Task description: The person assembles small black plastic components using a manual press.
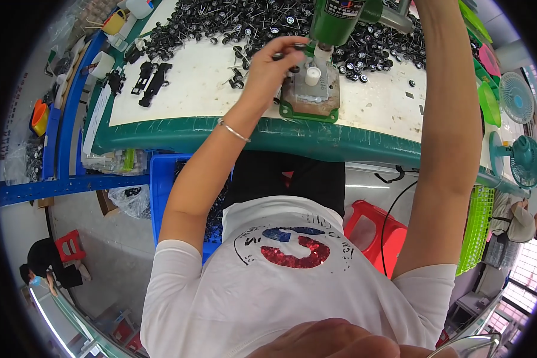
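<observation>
My left hand [271, 67] is beside the green bench press [333, 22], its fingers closed around a small black wheel [277, 56]. Blur and the fingers hide part of what it holds. Just right of the fingertips, a white round post [312, 76] stands on the press's metal base [309, 107]. My right arm [450, 107] reaches up past the press's right side, and its hand lies beyond the top edge. Black wheels on thin metal axles [221, 24] form a wide heap behind the press. Black toy car chassis [155, 85] lie on the table to the left.
The white tabletop [191, 101] has a green padded front edge [209, 134]. Below it sits a blue bin [161, 179] with black parts. A red stool [364, 224] is at my right. Green fans [525, 161] and a lime-green basket [476, 227] stand further right. Another person [48, 262] sits far left.
</observation>
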### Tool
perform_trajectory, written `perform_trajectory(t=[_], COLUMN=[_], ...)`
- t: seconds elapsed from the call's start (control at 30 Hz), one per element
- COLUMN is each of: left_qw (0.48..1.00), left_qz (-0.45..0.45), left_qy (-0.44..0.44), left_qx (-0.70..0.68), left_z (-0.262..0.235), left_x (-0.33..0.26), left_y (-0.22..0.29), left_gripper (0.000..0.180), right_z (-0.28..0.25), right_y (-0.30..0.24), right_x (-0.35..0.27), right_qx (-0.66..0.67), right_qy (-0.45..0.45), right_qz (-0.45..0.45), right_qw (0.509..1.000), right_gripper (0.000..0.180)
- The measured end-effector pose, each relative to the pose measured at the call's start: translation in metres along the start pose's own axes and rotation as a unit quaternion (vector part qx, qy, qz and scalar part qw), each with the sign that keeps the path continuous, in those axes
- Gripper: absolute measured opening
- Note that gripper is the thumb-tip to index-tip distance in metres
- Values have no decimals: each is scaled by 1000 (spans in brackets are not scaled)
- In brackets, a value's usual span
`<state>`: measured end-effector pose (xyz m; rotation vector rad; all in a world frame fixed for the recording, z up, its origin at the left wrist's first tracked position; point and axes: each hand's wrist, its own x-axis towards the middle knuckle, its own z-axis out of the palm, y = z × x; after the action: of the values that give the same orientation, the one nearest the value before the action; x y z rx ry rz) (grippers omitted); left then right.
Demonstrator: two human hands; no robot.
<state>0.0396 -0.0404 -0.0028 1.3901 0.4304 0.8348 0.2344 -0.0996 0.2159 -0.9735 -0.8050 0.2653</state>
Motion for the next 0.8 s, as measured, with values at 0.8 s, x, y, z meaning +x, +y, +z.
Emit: perform_trajectory(t=[0.8], left_qw=[918], left_qz=[62], left_qy=[-47], left_qx=[390], left_z=[-46], left_x=[-59], left_y=[-9], left_gripper=[14], right_z=[-165], right_y=[164], right_x=[-161], right_qx=[-559], right_qy=[-135], right_qz=[52], right_qw=[816], right_gripper=[28])
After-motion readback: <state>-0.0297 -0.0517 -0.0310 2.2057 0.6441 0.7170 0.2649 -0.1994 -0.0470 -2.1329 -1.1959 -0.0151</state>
